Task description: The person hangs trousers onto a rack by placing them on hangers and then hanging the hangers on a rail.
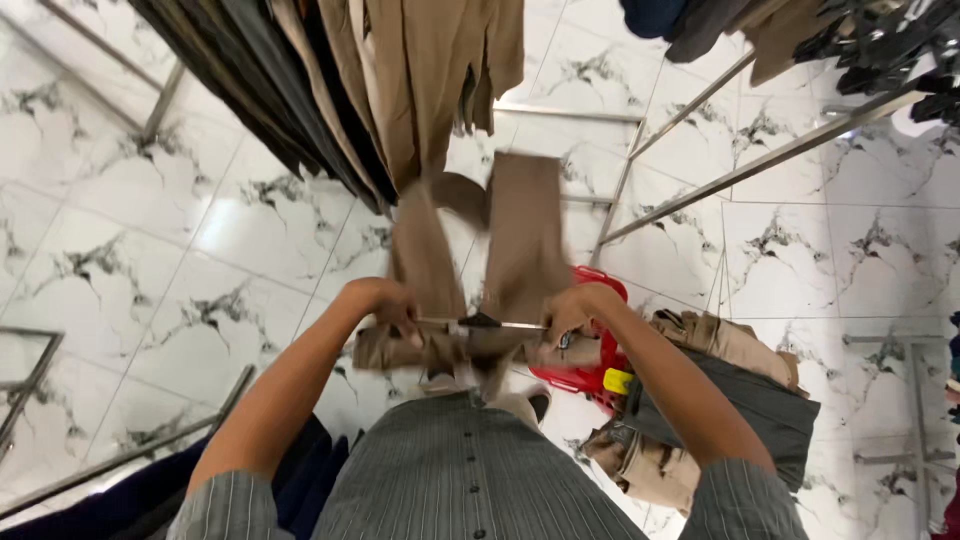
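Observation:
A pair of tan trousers hangs down from a metal clip hanger that I hold level in front of my waist. My left hand grips the hanger's left end and the trousers' waistband. My right hand grips the right end and the waistband there. Both legs of the trousers dangle and look blurred from motion. The grey striped shirt I wear fills the bottom of the view.
A rack of brown and dark garments hangs at top centre. Chrome rails run at right and left. A red basket and a pile of folded trousers lie on the white marble floor at right.

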